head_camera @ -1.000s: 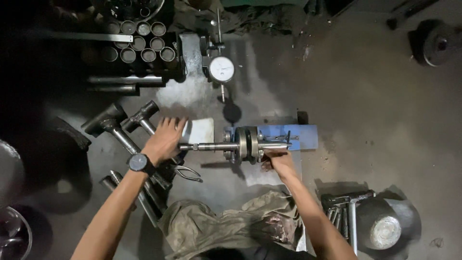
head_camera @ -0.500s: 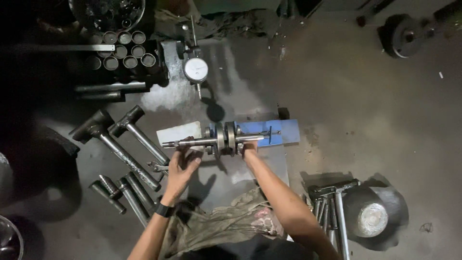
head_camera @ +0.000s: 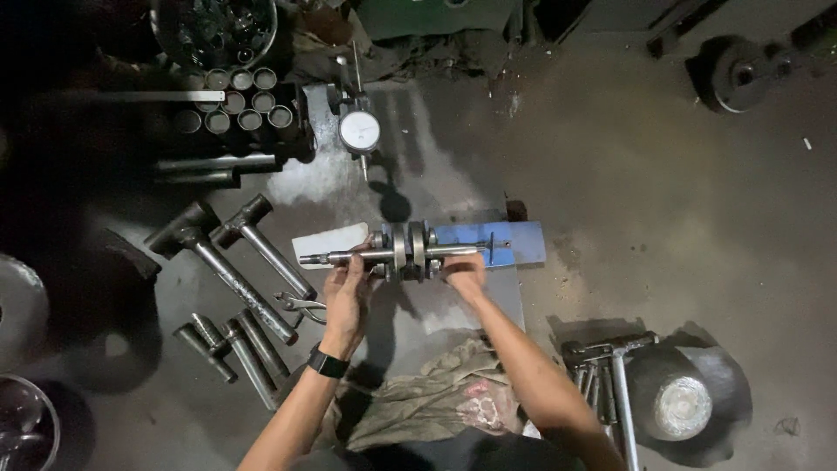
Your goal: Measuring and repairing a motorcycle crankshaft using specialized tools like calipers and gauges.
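A steel crankshaft point(head_camera: 403, 251) with two round webs in its middle lies across a blue stand point(head_camera: 514, 244) on a grey metal plate point(head_camera: 410, 179). My left hand point(head_camera: 347, 292), with a black watch on the wrist, grips the shaft's left end. Just right of the webs, my right hand point(head_camera: 464, 272) holds the shaft from below. A round dial gauge point(head_camera: 359, 131) stands behind the crankshaft on the plate.
Two metal hammers point(head_camera: 231, 253) and several steel rods point(head_camera: 227, 344) lie at the left, with pliers point(head_camera: 301, 304) beside them. Several metal sleeves point(head_camera: 235, 105) stand at the back left. A rag point(head_camera: 427, 397) lies near me. A round steel block point(head_camera: 684, 406) and more tools sit at the right.
My left hand has moved from the hammers onto the crankshaft's left end. The camera has shifted, and both hands now hold the shaft.
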